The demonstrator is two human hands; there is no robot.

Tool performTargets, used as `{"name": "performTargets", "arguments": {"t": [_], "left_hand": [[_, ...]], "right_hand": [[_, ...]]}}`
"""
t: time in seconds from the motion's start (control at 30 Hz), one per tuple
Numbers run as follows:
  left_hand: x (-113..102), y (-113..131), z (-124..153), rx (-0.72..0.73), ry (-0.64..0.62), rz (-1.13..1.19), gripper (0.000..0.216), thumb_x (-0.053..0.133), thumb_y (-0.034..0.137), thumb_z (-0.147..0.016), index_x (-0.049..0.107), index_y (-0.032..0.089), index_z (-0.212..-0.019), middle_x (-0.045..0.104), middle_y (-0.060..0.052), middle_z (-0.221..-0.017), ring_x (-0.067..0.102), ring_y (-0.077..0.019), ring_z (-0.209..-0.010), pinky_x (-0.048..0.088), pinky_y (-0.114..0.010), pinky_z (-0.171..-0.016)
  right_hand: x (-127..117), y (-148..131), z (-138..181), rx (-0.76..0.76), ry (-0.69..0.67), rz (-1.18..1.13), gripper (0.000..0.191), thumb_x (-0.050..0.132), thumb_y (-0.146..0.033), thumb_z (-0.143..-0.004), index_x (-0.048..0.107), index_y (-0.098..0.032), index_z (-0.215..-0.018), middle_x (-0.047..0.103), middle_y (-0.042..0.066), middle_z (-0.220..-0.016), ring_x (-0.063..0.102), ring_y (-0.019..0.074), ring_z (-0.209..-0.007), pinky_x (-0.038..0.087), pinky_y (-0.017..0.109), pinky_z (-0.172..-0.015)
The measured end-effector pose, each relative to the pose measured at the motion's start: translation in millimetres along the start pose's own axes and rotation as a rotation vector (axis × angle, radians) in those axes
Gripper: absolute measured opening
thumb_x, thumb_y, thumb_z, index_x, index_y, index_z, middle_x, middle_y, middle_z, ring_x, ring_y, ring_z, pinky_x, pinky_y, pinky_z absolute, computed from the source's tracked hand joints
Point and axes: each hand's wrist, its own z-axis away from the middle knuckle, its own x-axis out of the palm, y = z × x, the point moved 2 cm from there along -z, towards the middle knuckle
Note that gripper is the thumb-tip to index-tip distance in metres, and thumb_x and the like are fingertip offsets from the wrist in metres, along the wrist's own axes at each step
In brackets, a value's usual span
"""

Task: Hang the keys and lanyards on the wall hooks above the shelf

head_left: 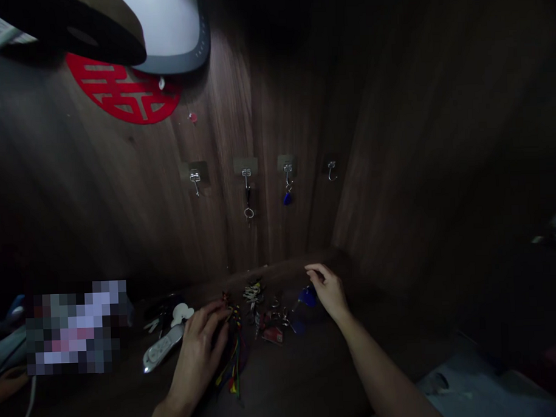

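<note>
My left hand [201,339] reaches over the dark wooden shelf, its fingers loosely spread and fingertips at a multicoloured braided cord [238,344]. Left of it lie a silver-grey remote [163,348] and a white rounded tag [182,313]. A bunch of keys [253,292] rests between my hands. Nearer me are a red tag [273,335] and several metal rings. My right hand [327,290] hovers beside a blue key fob [307,296], fingers partly bent and pointing left, with nothing visible in them. Another blue fob [298,327] lies closer to me.
Metal hooks line the wooden wall; one holds a key ring [249,213], another a blue fob [287,198]. The left hook [195,176] and right hook [332,170] are bare. Above hang a red cut-out ornament [138,110] and a grey-white cap-like object [174,32].
</note>
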Motion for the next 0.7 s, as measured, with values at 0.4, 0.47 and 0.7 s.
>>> {"name": "performTargets", "arguments": {"t": [0.4, 0.47, 0.7], "left_hand": [[20.1, 48.9, 4.8, 0.334, -0.447, -0.026, 0.058, 0.052, 0.039, -0.086, 0.029, 0.033, -0.139, 0.038, -0.002, -0.144, 0.03, -0.027, -0.133, 0.035, -0.051, -0.104], [18.4, 46.1, 4.1, 0.315, -0.472, -0.008, 0.051, 0.049, 0.038, -0.088, 0.034, 0.033, -0.136, 0.041, 0.0, -0.143, 0.031, -0.0264, -0.133, 0.035, -0.051, -0.104], [8.6, 36.0, -1.5, 0.219, -0.454, 0.106, 0.02, 0.047, 0.034, -0.089, 0.06, 0.028, -0.103, 0.059, 0.0, -0.123, 0.043, -0.0227, -0.125, 0.04, -0.046, -0.102]], "right_hand": [[5.0, -5.6, 3.9, -0.086, -0.182, 0.041, 0.021, 0.043, -0.019, -0.077, 0.064, -0.024, -0.076, 0.066, 0.002, -0.08, 0.06, 0.0192, -0.082, 0.043, 0.032, -0.077], [7.4, -10.0, 6.1, -0.132, -0.233, 0.101, 0.022, 0.043, -0.018, -0.08, 0.064, -0.023, -0.076, 0.066, 0.002, -0.081, 0.059, 0.0195, -0.084, 0.041, 0.034, -0.08], [16.8, -22.1, 16.0, -0.271, -0.364, 0.256, 0.022, 0.045, -0.012, -0.082, 0.063, -0.024, -0.08, 0.065, 0.002, -0.084, 0.056, 0.0194, -0.087, 0.036, 0.035, -0.081]]}}
